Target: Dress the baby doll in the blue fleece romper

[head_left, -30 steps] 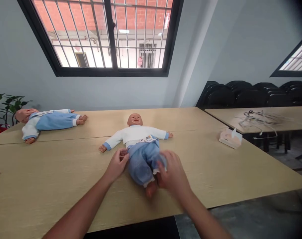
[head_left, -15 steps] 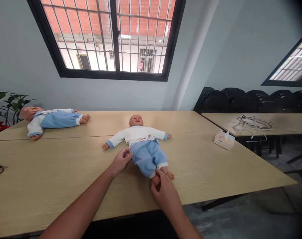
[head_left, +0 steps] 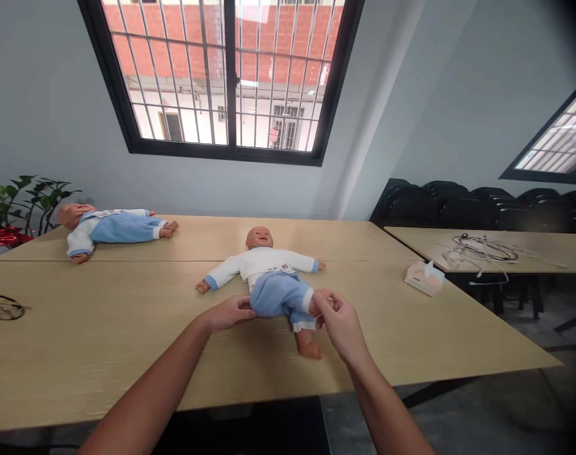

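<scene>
The work in hand is positioning one leg of a baby doll [head_left: 275,281], which lies on its back on the near table [head_left: 126,341], head toward the window [head_left: 231,76]. The right hand [head_left: 337,319] grips the end of that leg: thumb and fingers are closed around the foot, just beyond the white trouser cuff [head_left: 308,299]. The left hand [head_left: 233,313] rests at the doll's hip, fingertips touching the blue trousers; its fingers are partly curled, and I cannot tell whether they pinch the cloth.

In my judgement, any further movement of the leg calls for a steady right grip and light left support at the hip, so that the trunk does not roll.

The nearest obstruction is the other leg, its bare foot [head_left: 309,347] on the operator's side of the held one. A tissue box [head_left: 425,278] stands well apart to the right. A second doll [head_left: 121,227] lies at the far left, with what appear to be glasses [head_left: 3,309] nearer the operator. Tangled cables [head_left: 484,248] occupy the adjoining table [head_left: 563,253]; black chairs [head_left: 458,212] stand behind it.
</scene>
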### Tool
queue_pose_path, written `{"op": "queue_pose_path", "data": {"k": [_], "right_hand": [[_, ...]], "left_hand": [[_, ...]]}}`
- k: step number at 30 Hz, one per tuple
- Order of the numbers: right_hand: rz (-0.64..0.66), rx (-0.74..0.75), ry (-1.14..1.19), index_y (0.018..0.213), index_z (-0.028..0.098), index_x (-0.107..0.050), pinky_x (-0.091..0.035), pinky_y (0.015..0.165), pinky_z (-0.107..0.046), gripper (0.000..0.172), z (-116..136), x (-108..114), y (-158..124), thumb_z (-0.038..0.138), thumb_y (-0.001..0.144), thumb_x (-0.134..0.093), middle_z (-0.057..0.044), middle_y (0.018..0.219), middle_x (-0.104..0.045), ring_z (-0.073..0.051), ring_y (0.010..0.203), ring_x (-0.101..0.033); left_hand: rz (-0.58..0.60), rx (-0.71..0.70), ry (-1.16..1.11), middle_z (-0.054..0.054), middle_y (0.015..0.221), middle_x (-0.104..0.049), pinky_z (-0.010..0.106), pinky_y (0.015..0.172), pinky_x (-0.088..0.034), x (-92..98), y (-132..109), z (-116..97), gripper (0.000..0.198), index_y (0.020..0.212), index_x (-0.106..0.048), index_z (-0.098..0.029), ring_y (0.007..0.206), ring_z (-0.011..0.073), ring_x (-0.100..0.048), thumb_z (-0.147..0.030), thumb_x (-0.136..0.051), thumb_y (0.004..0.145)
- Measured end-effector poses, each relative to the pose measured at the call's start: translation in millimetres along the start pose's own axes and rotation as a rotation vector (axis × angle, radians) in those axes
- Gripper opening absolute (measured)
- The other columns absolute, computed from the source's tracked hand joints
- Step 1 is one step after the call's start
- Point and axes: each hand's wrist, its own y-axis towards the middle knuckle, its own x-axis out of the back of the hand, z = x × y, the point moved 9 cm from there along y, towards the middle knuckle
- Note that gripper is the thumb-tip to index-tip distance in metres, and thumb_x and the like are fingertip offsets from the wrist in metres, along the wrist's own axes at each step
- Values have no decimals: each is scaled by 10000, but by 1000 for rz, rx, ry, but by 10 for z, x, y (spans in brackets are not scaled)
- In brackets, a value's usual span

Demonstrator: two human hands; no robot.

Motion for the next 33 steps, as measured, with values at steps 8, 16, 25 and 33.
{"op": "queue_pose_path", "data": {"k": [8, 16, 25, 33], "right_hand": [[-7, 29, -39, 915, 153, -697, -438, 481, -259, 413, 184, 173, -97, 553, 816, -736, -13, 660, -663, -131, 501, -518], [-7, 108, -259, 1099, 195, -710, -583, 709, -328, 390, 285, 131, -747, 494, 850, -733, -95, 956, -777, -255, 836, -726], [7, 497, -593, 981, 240, -582, -580, 761, -353, 216, 139, -661, -1247, 251, 828, -734, -94, 1114, -671, -261, 962, -694], [234, 590, -700, 930, 234, -574, -515, 653, -316, 124, 14, -1248, -1370, 214, 892, -689, -57, 1057, -699, -218, 816, -685]], "left_hand": [[-168, 139, 286, 96, 935, -767, 355, 770, -561, 227, 260, 277, 402, 1010, -702, -140, 862, 254, -698, -506, -699, 844], [-397, 342, 425, 54, 871, -689, 321, 822, -456, 391, 419, 477, 126, 863, -595, -194, 912, 242, -632, -239, -701, 812], [-436, 492, 83, 142, 1059, -721, 332, 721, -554, 79, -99, 341, 617, 1306, -487, -148, 867, 222, -705, -662, -512, 965], [-176, 455, -148, 127, 1235, -715, 375, 947, -543, -288, -851, -48, 630, 1294, -594, -165, 1099, 272, -686, -604, -707, 857]]}}
